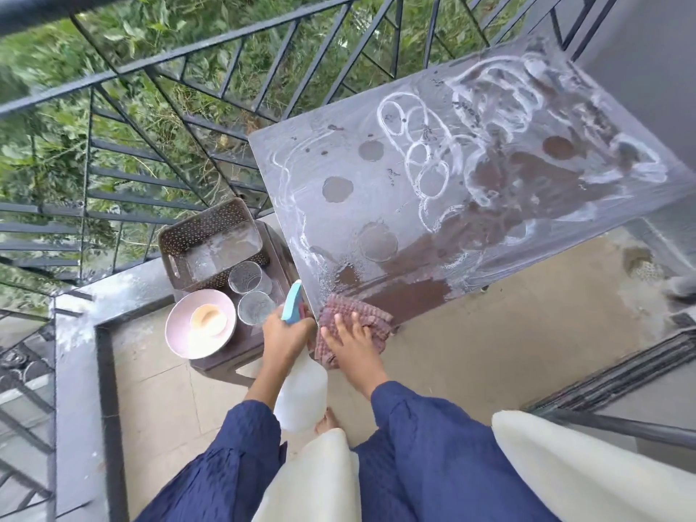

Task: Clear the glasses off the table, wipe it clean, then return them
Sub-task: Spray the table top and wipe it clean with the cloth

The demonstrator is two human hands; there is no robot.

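Observation:
The dusty table [433, 205] bears white swirl marks, round clean spots and a dark wet patch near its front corner. My right hand [352, 339] presses flat on a reddish knobbly cloth [361, 314] at that corner, fingers spread. My left hand [284, 335] grips a white spray bottle [301, 393] with a teal trigger. Two clear glasses, one [246, 277] behind the other [256, 307], stand on a brown stool [280, 258] left of the table. No glass is on the table.
On the stool also sit a brown perforated basket [203, 235] and a pink bowl [201, 324] holding a pale sponge. A black metal railing [158, 118] runs behind, with greenery beyond. A grey ledge [79, 371] borders the tiled floor at left. A doormat [640, 363] lies right.

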